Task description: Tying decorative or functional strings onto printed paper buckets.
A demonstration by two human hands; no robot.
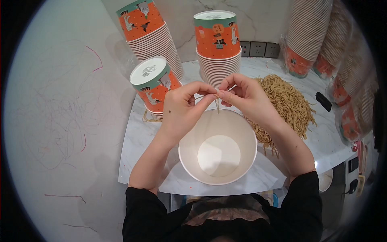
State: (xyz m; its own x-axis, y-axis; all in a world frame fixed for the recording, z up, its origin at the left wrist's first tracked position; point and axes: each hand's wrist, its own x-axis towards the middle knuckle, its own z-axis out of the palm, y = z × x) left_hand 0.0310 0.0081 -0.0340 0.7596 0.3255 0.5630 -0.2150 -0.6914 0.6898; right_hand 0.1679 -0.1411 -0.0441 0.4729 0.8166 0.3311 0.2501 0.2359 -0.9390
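A white-lined paper bucket [246, 149] stands mouth up at the table's front edge. Over its far rim my left hand [186, 105] and my right hand [250, 99] meet, fingertips pinched together on a thin tan cord [218, 105]. One length of the cord hangs from the fingertips to the bucket's inner wall, where it seems to pass through a small hole. Whether the cord is knotted at the fingertips is too small to tell. Just right of the bucket lies a large heap of tan cords [288, 105].
Upside-down stacks of orange and green paper buckets stand at the back middle [217, 40], back left [141, 24] and near left [151, 76]. Plastic-wrapped bucket stacks [306, 36] line the right side. A small black object [323, 101] lies by the heap. Wall sockets [258, 49] sit behind.
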